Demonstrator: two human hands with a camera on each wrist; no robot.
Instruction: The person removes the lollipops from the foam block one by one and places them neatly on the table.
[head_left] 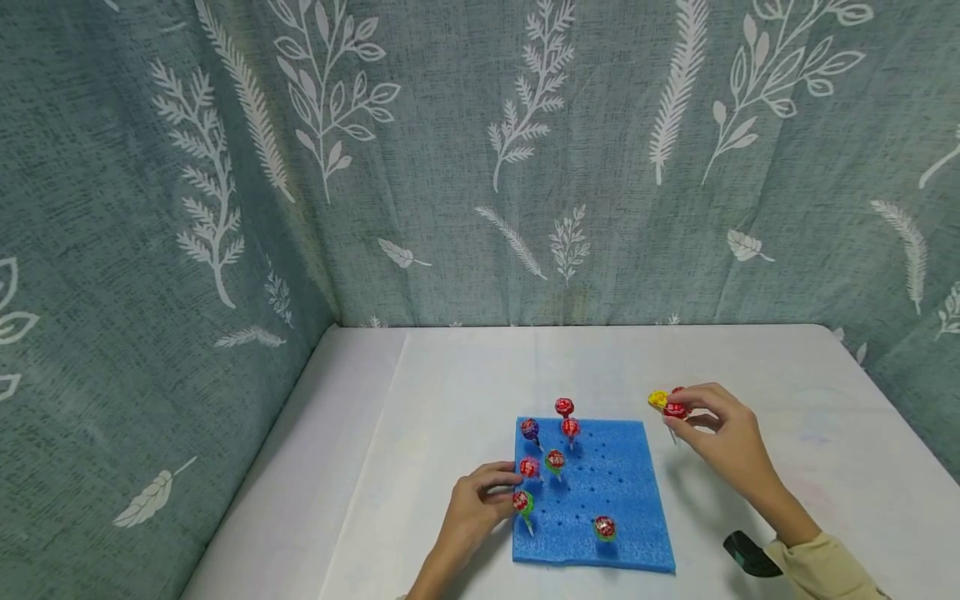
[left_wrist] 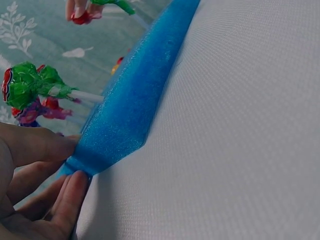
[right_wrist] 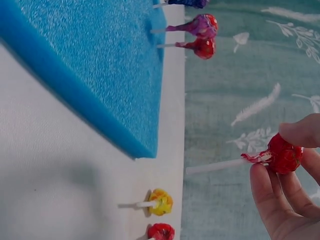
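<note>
My right hand pinches a red-wrapped lollipop by its round head, to the right of the blue foam board. Its white stick is bare and points toward the board side in the right wrist view. With thumb and fingers, my left hand grips the board's left edge. Several lollipops stand in the board, among them a green and red one beside the left hand, a purple one and a lone one near the front. Rows of small holes dot the foam.
On the white table, a yellow lollipop and another red lollipop lie beyond the board, near the right hand. A dark object is beside the right sleeve. Patterned green curtains hang behind and at the sides.
</note>
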